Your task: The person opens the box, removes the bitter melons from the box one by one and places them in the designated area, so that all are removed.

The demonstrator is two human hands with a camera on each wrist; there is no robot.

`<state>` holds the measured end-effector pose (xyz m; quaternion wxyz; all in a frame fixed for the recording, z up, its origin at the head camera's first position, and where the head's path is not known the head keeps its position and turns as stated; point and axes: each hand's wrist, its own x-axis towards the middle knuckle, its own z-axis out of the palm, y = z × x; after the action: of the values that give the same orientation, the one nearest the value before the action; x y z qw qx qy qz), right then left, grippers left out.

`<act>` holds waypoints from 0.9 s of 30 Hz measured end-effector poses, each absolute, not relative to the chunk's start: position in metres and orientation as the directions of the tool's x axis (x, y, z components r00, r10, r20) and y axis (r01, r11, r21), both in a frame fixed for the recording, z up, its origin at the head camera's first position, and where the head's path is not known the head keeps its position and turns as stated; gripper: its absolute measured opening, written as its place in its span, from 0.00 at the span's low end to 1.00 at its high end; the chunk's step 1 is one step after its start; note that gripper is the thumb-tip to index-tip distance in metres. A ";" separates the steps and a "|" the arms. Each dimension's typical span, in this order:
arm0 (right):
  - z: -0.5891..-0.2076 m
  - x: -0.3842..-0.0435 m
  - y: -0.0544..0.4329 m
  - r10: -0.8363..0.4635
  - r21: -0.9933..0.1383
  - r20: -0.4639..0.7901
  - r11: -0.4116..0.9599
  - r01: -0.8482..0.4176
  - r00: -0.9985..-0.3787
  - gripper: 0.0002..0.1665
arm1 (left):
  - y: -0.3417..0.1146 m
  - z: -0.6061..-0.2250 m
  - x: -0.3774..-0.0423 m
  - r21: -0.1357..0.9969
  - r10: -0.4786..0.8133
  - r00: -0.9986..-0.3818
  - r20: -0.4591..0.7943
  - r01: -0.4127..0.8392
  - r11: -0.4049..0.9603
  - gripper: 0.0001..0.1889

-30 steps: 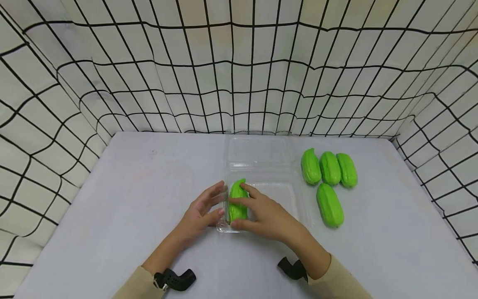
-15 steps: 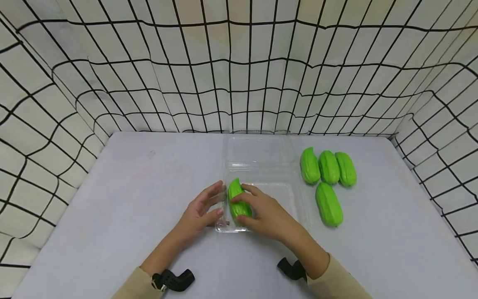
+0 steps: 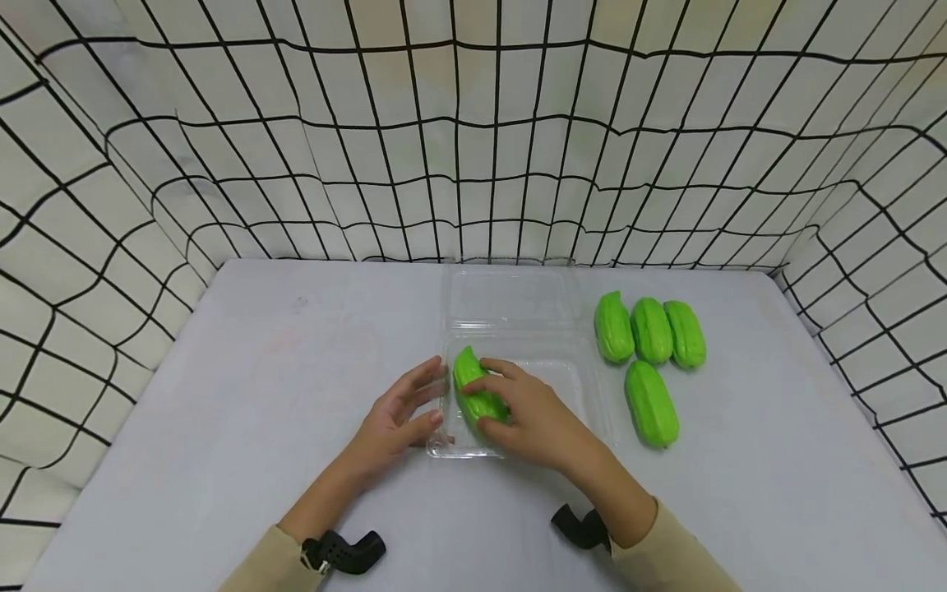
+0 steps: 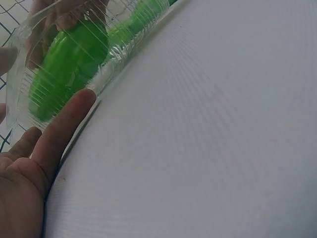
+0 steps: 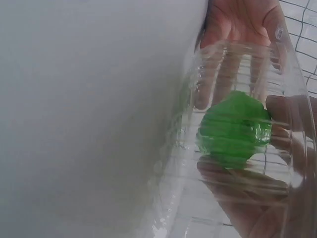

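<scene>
My right hand (image 3: 533, 415) grips a green ridged toy gourd (image 3: 469, 382) inside a clear plastic clamshell box (image 3: 565, 382), thumb and fingers curled over it. The gourd leans, its pointed tip toward the back left. Outside the box's left wall, my left hand (image 3: 392, 423) rests with its fingers extended along the plastic. In the left wrist view, the gourd (image 4: 69, 69) shows through the wall beside the left fingers (image 4: 64, 124). In the right wrist view, the gourd (image 5: 233, 129) appears through the plastic, with right-hand fingers (image 5: 237, 191) around it.
The box's lid (image 3: 514, 296) lies folded back toward the rear table edge. Several more green gourds (image 3: 653, 330) lie right of the box, one gourd (image 3: 651, 404) nearer the front. Black wire netting (image 3: 473, 156) encloses the white table (image 3: 311, 353) at back and sides.
My right hand has shifted the gourd slightly right and back inside the box, and it now tilts, away from the left wall. My left hand has stayed beside the box.
</scene>
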<state>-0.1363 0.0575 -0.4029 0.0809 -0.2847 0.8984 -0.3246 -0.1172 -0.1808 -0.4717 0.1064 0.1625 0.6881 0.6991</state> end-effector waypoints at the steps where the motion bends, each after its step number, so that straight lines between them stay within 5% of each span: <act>1: -0.402 -0.137 0.058 -0.564 -0.628 0.045 0.626 -0.462 -0.825 0.22 | -0.181 -0.472 -0.117 0.997 0.372 -0.925 0.081 0.073 -0.034 0.37; 27: -0.381 -0.128 0.102 -0.505 -0.598 0.133 0.645 -0.475 -0.853 0.23 | -0.180 -0.475 -0.118 0.995 0.380 -0.920 0.095 0.088 -0.036 0.38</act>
<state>-0.1276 0.1020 -0.3813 0.0231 -0.2700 0.9067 -0.3231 -0.1183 -0.1802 -0.4749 0.1044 0.1704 0.6863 0.6993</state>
